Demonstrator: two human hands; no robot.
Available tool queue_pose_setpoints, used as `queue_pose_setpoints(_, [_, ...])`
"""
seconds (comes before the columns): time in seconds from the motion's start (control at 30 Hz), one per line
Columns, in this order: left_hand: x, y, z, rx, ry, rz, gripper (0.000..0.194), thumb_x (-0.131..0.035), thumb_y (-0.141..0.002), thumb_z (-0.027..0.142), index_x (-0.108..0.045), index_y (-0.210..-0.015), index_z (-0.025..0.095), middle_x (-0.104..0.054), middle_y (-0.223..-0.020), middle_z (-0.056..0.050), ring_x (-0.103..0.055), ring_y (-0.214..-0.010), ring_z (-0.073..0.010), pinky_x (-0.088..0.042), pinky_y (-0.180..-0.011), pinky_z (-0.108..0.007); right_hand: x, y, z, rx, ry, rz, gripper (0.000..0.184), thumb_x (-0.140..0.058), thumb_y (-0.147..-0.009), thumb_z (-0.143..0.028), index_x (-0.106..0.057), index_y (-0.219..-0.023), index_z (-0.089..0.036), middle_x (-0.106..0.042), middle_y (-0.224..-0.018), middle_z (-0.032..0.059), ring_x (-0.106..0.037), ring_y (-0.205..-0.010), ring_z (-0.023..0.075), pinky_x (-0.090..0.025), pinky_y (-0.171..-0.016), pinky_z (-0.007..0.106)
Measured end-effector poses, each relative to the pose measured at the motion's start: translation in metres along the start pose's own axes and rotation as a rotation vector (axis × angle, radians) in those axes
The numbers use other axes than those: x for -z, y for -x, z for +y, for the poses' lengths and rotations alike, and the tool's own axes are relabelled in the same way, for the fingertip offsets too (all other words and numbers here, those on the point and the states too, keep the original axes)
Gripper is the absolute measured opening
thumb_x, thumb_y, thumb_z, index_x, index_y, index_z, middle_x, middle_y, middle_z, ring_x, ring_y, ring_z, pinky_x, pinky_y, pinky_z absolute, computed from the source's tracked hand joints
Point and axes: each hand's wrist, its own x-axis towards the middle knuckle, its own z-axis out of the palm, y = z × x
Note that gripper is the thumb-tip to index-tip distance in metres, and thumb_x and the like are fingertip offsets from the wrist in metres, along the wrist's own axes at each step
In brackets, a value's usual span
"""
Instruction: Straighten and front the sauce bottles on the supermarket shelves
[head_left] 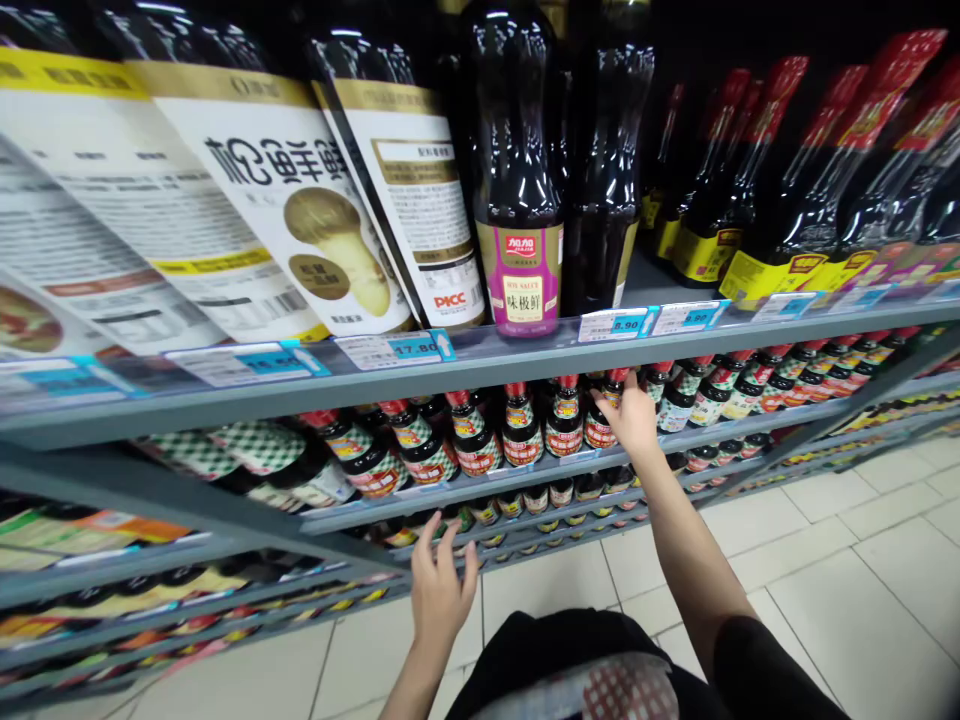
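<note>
My right hand (634, 418) reaches to the second shelf, where its thumb and fingers are around the upper part of a red-capped sauce bottle (598, 430) standing in the front row. Part of that bottle is hidden behind the hand. Just left of it stands a similar sauce bottle (564, 428) with a red label and a checked band. My left hand (441, 590) hangs lower, in front of the lower shelves, its fingers apart and nothing in them.
The top shelf (517, 350) holds large soy sauce bottles (523, 280) and price tags (622, 325) along its edge. Red-capped bottles (787, 250) fill its right side. Lower shelves carry more jars (536, 498). Pale floor tiles (885, 600) lie below.
</note>
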Motion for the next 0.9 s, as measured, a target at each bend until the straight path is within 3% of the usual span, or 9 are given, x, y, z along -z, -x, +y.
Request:
queue_pose_setpoints(0.17, [-0.001,-0.025,-0.016,-0.126,0.096,-0.045,0.032,-0.058,-0.092,0.022,-0.057,-0.12,0.008,-0.047,-0.133,-0.024,-0.053,-0.121,-0.0345,-0.05,-0.093,-0.042,-0.003,-0.008,0.001,0.072,-0.032,-0.126,0.053,-0.059,-0.089,-0.038,-0.044,-0.126,-0.003,-0.068,-0.076,0.0114,-0.067,-0.071,0.0314,-0.044,-0.06,0.032])
queue_pose_setpoints(0.33, [-0.006,-0.031,-0.038,-0.217,0.142,-0.07,0.03,-0.058,-0.092,0.022,-0.058,-0.118,0.007,-0.048,-0.133,-0.025,-0.055,-0.117,-0.0339,-0.051,-0.089,-0.041,0.004,0.009,0.004,0.055,-0.227,-0.024,0.054,-0.056,-0.092,-0.046,-0.046,-0.129,-0.01,-0.069,-0.086,0.0107,-0.068,-0.081,0.0288,-0.052,-0.07,0.034])
queue_pose_setpoints(0.4, [-0.009,-0.029,-0.045,-0.234,0.158,-0.074,0.03,-0.059,-0.091,0.022,-0.058,-0.117,0.007,-0.049,-0.132,-0.025,-0.055,-0.116,-0.0342,-0.051,-0.089,-0.041,0.008,0.022,0.004,0.012,-0.371,0.13,0.049,-0.054,-0.094,-0.051,-0.049,-0.128,-0.014,-0.069,-0.096,0.0098,-0.068,-0.085,0.024,-0.056,-0.075,0.032])
queue_pose_setpoints(0.47, [-0.013,-0.028,-0.049,-0.242,0.178,-0.077,0.029,-0.059,-0.091,0.021,-0.058,-0.117,0.007,-0.049,-0.131,-0.025,-0.054,-0.117,-0.0348,-0.05,-0.09,-0.043,0.014,0.031,0.006,-0.093,-0.425,0.398,0.038,-0.051,-0.097,-0.049,-0.056,-0.117,-0.017,-0.068,-0.099,0.0088,-0.068,-0.086,0.0199,-0.057,-0.076,0.03])
queue_pose_setpoints(0.53, [-0.015,-0.029,-0.05,-0.252,0.192,-0.068,0.029,-0.06,-0.09,0.02,-0.059,-0.116,0.007,-0.049,-0.131,-0.026,-0.054,-0.118,-0.0352,-0.05,-0.09,-0.043,0.017,0.032,0.01,-0.193,-0.336,0.611,0.032,-0.051,-0.098,-0.047,-0.059,-0.106,-0.017,-0.067,-0.097,0.0084,-0.067,-0.085,0.019,-0.056,-0.075,0.029])
queue_pose_setpoints(0.57, [-0.016,-0.03,-0.048,-0.258,0.197,-0.057,0.028,-0.061,-0.09,0.019,-0.059,-0.115,0.007,-0.048,-0.132,-0.026,-0.053,-0.119,-0.0351,-0.05,-0.09,-0.042,0.017,0.03,0.014,-0.221,-0.268,0.652,0.031,-0.054,-0.096,-0.047,-0.059,-0.103,-0.017,-0.067,-0.096,0.0083,-0.066,-0.085,0.0198,-0.056,-0.074,0.031])
queue_pose_setpoints(0.67, [-0.018,-0.036,-0.039,-0.292,0.197,-0.012,0.028,-0.064,-0.087,0.015,-0.06,-0.114,0.009,-0.048,-0.133,-0.025,-0.053,-0.119,-0.034,-0.05,-0.09,-0.041,0.012,0.016,0.023,-0.269,-0.118,0.571,0.036,-0.067,-0.086,-0.048,-0.058,-0.103,-0.018,-0.068,-0.093,0.0073,-0.066,-0.085,0.0238,-0.054,-0.077,0.036])
queue_pose_setpoints(0.77, [-0.024,-0.04,-0.023,-0.3,0.185,0.02,0.03,-0.066,-0.084,0.012,-0.061,-0.114,0.01,-0.049,-0.133,-0.024,-0.054,-0.117,-0.0324,-0.051,-0.089,-0.039,0.008,0.005,0.034,-0.312,-0.121,0.475,0.039,-0.071,-0.082,-0.047,-0.057,-0.104,-0.017,-0.069,-0.09,0.0068,-0.066,-0.081,0.0248,-0.054,-0.076,0.037])
queue_pose_setpoints(0.9, [-0.039,-0.04,0.007,-0.237,0.15,0.046,0.031,-0.067,-0.083,0.012,-0.061,-0.114,0.012,-0.049,-0.133,-0.024,-0.055,-0.115,-0.0324,-0.052,-0.087,-0.04,0.018,0.0,0.06,-0.144,-0.316,0.263,0.042,-0.064,-0.086,-0.049,-0.055,-0.111,-0.017,-0.068,-0.089,0.0063,-0.067,-0.081,0.0228,-0.056,-0.078,0.036])
